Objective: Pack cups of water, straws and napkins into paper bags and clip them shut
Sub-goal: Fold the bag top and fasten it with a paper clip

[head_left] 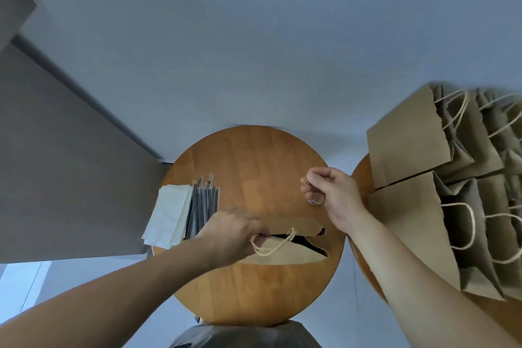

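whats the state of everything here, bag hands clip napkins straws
paper bag: upright on the round table, mouth gaping a little, not yet clipped
left hand: grips the bag's top edge
right hand: raised above the table, fingers pinch the clip
clip: held, off the bag
napkins: flat stack at the table's left edge
straws: wrapped, lying beside the napkins
other bags: grouped to the right; clipped or not, cannot tell

light: soft, even | edges: fisheye-warped | left hand (pixel 228 230): motion-blurred
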`<state>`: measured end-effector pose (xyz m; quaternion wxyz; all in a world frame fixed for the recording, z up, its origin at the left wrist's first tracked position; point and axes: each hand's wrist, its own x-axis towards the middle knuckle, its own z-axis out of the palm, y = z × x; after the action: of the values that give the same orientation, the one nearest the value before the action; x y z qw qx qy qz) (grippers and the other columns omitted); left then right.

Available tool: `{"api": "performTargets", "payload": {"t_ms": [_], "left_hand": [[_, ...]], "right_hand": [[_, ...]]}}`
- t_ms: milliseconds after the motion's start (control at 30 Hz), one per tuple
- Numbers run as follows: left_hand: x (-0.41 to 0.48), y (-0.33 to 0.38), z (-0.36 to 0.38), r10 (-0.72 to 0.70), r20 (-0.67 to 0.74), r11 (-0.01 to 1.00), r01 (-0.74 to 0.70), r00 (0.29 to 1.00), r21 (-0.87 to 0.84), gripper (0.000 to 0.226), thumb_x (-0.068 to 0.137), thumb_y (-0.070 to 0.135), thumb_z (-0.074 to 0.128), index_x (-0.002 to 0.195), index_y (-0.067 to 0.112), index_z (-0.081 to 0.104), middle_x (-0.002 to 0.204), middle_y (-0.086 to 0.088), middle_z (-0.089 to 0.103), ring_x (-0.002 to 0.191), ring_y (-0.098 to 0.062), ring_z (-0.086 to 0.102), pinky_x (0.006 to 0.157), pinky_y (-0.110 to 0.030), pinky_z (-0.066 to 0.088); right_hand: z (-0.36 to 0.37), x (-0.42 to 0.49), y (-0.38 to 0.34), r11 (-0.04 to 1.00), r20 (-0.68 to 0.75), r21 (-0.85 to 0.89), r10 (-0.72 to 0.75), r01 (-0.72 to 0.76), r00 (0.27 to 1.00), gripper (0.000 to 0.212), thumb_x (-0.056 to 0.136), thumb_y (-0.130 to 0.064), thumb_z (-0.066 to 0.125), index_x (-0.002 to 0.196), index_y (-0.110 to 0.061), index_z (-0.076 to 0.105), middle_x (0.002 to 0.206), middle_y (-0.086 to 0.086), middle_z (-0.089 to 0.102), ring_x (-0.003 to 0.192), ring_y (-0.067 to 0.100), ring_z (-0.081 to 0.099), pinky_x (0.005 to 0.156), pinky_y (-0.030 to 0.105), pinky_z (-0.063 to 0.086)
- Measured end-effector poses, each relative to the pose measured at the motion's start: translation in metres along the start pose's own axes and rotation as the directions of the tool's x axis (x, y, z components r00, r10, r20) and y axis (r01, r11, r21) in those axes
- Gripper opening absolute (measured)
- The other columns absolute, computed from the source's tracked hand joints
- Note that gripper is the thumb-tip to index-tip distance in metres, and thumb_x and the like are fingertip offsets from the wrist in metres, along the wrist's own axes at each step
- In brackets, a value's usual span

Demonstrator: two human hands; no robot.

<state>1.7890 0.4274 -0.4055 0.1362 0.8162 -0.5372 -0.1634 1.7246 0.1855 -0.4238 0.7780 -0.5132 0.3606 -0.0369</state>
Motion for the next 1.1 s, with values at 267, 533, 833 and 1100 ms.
{"api": "performTargets", "payload": {"t_ms": [267, 533, 833, 1100], "left_hand": [[0.016, -0.003, -0.005, -0.456, 0.164, 0.828, 0.485, 0.874, -0.282, 0.011, 0.092, 0.037, 0.059, 0.093, 0.032, 0.068, 0.08, 0.006, 0.068, 0.075, -0.017, 0.064, 0.063, -0.031, 0.049], [0.002, 0.003, -0.019, -0.266, 0.184, 0.753, 0.323, 0.946, -0.574, 0.041, 0.076, 0.036, 0.072, 0.115, 0.035, 0.062, 0.104, 0.018, 0.069, 0.094, 0.0, 0.065, 0.084, -0.022, 0.054], [0.004, 0.029, -0.04, -0.177, -0.268, 0.936, 0.078, 0.947, -0.344, 0.025, 0.091, 0.039, 0.067, 0.1, 0.017, 0.075, 0.089, 0.007, 0.076, 0.081, -0.007, 0.07, 0.071, -0.024, 0.055], [0.002, 0.042, -0.042, 0.069, -0.367, 0.995, -0.038, 0.928, 0.091, 0.037, 0.095, 0.029, 0.041, 0.073, 0.013, 0.066, 0.06, 0.001, 0.064, 0.052, -0.024, 0.057, 0.067, -0.033, 0.046]], "right_hand": [[0.036, -0.082, -0.039, 0.979, 0.228, 0.19, 0.032, -0.077, 0.973, 0.006, 0.075, -0.014, 0.074, 0.081, -0.011, 0.073, 0.079, 0.009, 0.067, 0.067, 0.018, 0.065, 0.053, 0.023, 0.052], [0.051, -0.115, 0.0, 0.985, -0.032, -0.169, 0.023, -0.028, 0.999, 0.01, 0.084, -0.001, 0.073, 0.091, 0.001, 0.066, 0.071, 0.009, 0.068, 0.06, 0.017, 0.063, 0.051, 0.026, 0.049], [0.07, -0.105, -0.012, 0.993, -0.199, -0.103, 0.033, -0.054, 0.979, 0.008, 0.083, -0.009, 0.076, 0.089, -0.007, 0.071, 0.072, 0.008, 0.07, 0.059, 0.015, 0.064, 0.041, 0.02, 0.039], [0.068, -0.106, -0.015, 0.962, -0.197, -0.272, -0.019, -0.036, 0.98, 0.005, 0.082, -0.014, 0.077, 0.081, -0.011, 0.073, 0.071, 0.0, 0.07, 0.061, 0.011, 0.061, 0.044, 0.015, 0.042]]}}
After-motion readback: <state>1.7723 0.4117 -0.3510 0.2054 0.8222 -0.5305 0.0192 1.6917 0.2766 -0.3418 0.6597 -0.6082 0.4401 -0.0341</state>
